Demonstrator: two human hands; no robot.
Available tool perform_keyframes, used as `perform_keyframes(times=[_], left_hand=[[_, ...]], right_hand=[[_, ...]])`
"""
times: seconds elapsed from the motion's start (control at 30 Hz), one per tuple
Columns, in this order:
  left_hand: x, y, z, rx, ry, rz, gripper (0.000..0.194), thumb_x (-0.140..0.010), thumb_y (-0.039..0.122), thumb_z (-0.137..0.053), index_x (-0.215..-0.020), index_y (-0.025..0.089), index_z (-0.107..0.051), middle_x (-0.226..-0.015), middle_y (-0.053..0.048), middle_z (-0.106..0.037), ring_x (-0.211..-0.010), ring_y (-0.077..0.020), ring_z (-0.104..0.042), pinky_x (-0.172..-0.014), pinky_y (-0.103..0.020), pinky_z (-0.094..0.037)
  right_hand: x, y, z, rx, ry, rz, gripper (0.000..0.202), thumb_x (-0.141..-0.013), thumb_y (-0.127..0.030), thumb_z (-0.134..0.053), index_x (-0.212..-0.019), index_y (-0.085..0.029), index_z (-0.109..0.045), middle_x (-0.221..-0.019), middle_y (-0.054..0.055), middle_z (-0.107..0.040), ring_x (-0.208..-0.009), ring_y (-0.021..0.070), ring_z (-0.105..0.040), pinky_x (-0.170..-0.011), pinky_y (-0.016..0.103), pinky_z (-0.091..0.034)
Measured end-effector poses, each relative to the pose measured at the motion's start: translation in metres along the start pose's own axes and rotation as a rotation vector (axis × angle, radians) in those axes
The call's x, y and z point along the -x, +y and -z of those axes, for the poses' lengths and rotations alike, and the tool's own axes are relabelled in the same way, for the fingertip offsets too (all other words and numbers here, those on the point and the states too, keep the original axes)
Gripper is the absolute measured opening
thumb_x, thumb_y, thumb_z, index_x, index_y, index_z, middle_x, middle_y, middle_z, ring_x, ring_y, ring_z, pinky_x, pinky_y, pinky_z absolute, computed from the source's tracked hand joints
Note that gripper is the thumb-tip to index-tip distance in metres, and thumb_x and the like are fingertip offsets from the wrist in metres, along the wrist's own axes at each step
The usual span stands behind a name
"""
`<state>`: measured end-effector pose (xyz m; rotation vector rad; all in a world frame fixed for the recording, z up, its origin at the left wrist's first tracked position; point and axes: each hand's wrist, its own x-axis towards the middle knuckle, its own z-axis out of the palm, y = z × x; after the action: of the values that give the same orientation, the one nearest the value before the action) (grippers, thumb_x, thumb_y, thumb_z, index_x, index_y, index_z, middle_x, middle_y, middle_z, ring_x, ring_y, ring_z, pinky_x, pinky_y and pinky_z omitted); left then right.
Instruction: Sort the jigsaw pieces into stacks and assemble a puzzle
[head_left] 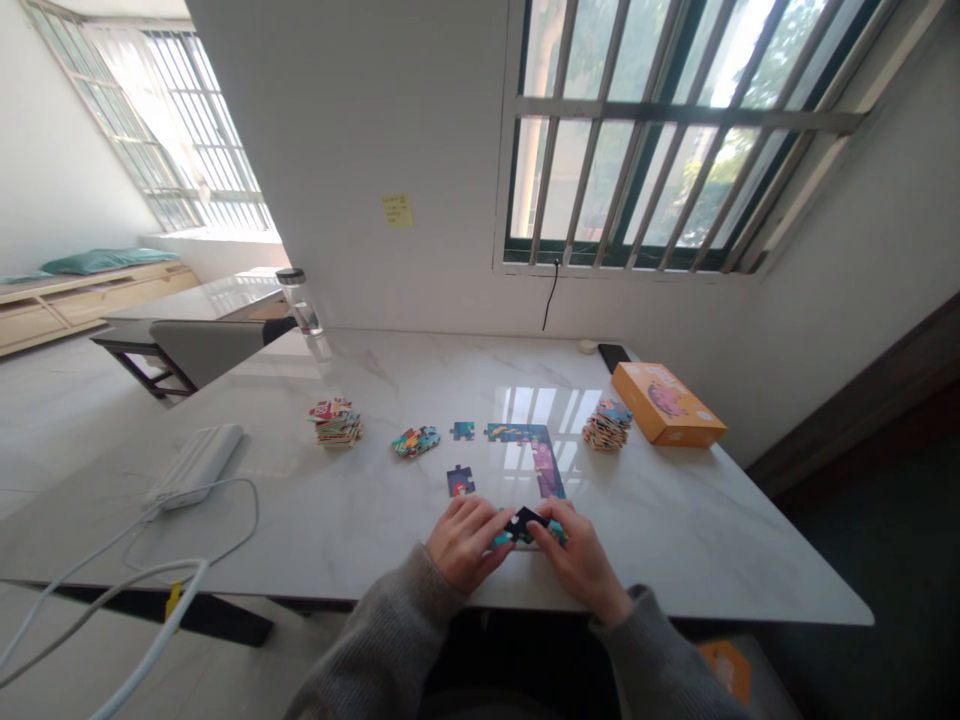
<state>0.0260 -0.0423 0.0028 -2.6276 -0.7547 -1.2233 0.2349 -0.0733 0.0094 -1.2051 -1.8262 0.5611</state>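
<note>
Marble-white, the table [360,540] runs along a wall under a barred window [660,130], with a yellow note [397,210] stuck on the wall. At the far left lies a white power strip [196,465] with its cables, and further back stands one bottle [301,302]. Then come the puzzle pieces: one stack [336,422], a small loose cluster [415,441], two single pieces [462,431] apart from each other, and a joined L-shaped section [536,450]. At the near edge the left hand [469,540] and right hand [581,560] meet, fingers curled in, pinching a few dark and teal pieces [525,526] between them just above the tabletop; how many I cannot tell. I judge such pieces light, thin and stiff cardboard, apt to slide on the glossy stone, best gripped by the edges with fingertips. Right of the section sits a second stack [607,425], then one orange box [666,404], with a dark phone [615,355] behind it near the wall.
</note>
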Motion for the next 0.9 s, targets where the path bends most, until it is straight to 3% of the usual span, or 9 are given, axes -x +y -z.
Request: perform_keyframes(times=[0.1, 0.2, 0.3, 0.53, 0.7, 0.77, 0.83, 0.9], left_hand=[[-0.001, 0.002, 0.003, 0.036, -0.025, 0.047, 0.038, -0.087, 0.030, -0.067, -0.121, 0.018, -0.060, -0.092, -0.007, -0.069, -0.083, -0.0225, -0.062, -0.077, -0.040, -0.052], [-0.002, 0.003, 0.005, 0.088, -0.087, 0.069, 0.059, -0.085, 0.030, -0.068, -0.138, 0.014, -0.048, -0.118, -0.013, -0.067, -0.104, -0.0256, -0.061, -0.090, -0.042, -0.051], [-0.001, 0.002, 0.006, 0.119, -0.139, 0.003, 0.056, -0.088, 0.024, -0.063, -0.141, 0.018, -0.047, -0.133, -0.012, -0.062, -0.116, -0.0244, -0.058, -0.098, -0.041, -0.049], [-0.002, 0.004, 0.007, 0.171, -0.184, -0.006, 0.056, -0.085, 0.024, -0.061, -0.140, 0.020, -0.048, -0.138, -0.012, -0.059, -0.119, -0.0257, -0.058, -0.097, -0.043, -0.050], [-0.001, 0.005, 0.007, 0.151, -0.125, 0.000, 0.048, -0.085, 0.023, -0.064, -0.132, 0.020, -0.054, -0.128, -0.011, -0.065, -0.107, -0.0237, -0.063, -0.091, -0.040, -0.052], [0.000, 0.002, 0.007, 0.108, -0.061, 0.035, 0.044, -0.085, 0.028, -0.067, -0.127, 0.021, -0.057, -0.124, -0.012, -0.066, -0.101, -0.0229, -0.065, -0.089, -0.039, -0.053], [0.001, -0.003, 0.007, 0.051, 0.022, 0.128, 0.041, -0.085, 0.031, -0.068, -0.124, 0.021, -0.059, -0.121, -0.012, -0.066, -0.096, -0.0223, -0.065, -0.087, -0.039, -0.053], [0.003, -0.008, 0.008, -0.001, 0.073, 0.220, 0.041, -0.085, 0.033, -0.069, -0.123, 0.020, -0.059, -0.119, -0.012, -0.066, -0.096, -0.0231, -0.065, -0.086, -0.039, -0.053]], right_hand=[[-0.003, -0.001, 0.001, 0.028, 0.031, -0.003, 0.027, -0.097, -0.036, -0.053, -0.075, -0.021, -0.056, -0.074, 0.001, -0.054, -0.073, 0.0178, -0.052, -0.069, 0.030, -0.041], [-0.005, -0.001, 0.002, 0.075, 0.012, 0.011, 0.033, -0.098, -0.037, -0.052, -0.069, -0.020, -0.053, -0.071, 0.000, -0.050, -0.069, 0.0167, -0.049, -0.067, 0.030, -0.038], [-0.006, -0.001, 0.001, 0.095, -0.026, 0.017, 0.036, -0.099, -0.038, -0.051, -0.067, -0.020, -0.051, -0.069, -0.001, -0.050, -0.069, 0.0163, -0.048, -0.068, 0.031, -0.037], [-0.006, -0.001, 0.000, 0.114, -0.074, 0.021, 0.041, -0.100, -0.041, -0.048, -0.064, -0.021, -0.045, -0.067, -0.002, -0.048, -0.069, 0.0161, -0.047, -0.072, 0.033, -0.037], [-0.006, -0.002, 0.001, 0.112, -0.078, 0.024, 0.043, -0.099, -0.043, -0.049, -0.063, -0.021, -0.047, -0.066, -0.001, -0.049, -0.068, 0.0167, -0.048, -0.073, 0.033, -0.038], [-0.005, -0.003, 0.002, 0.092, -0.068, 0.025, 0.036, -0.099, -0.042, -0.049, -0.071, -0.020, -0.056, -0.070, 0.000, -0.054, -0.072, 0.0180, -0.052, -0.075, 0.034, -0.040], [-0.004, -0.004, 0.004, 0.059, -0.055, 0.028, 0.026, -0.100, -0.039, -0.048, -0.092, -0.021, -0.065, -0.081, 0.002, -0.061, -0.080, 0.0197, -0.056, -0.081, 0.035, -0.042], [-0.002, -0.004, 0.005, 0.028, -0.032, 0.017, 0.026, -0.100, -0.036, -0.046, -0.113, -0.023, -0.064, -0.091, 0.004, -0.064, -0.088, 0.0208, -0.059, -0.086, 0.036, -0.043]])
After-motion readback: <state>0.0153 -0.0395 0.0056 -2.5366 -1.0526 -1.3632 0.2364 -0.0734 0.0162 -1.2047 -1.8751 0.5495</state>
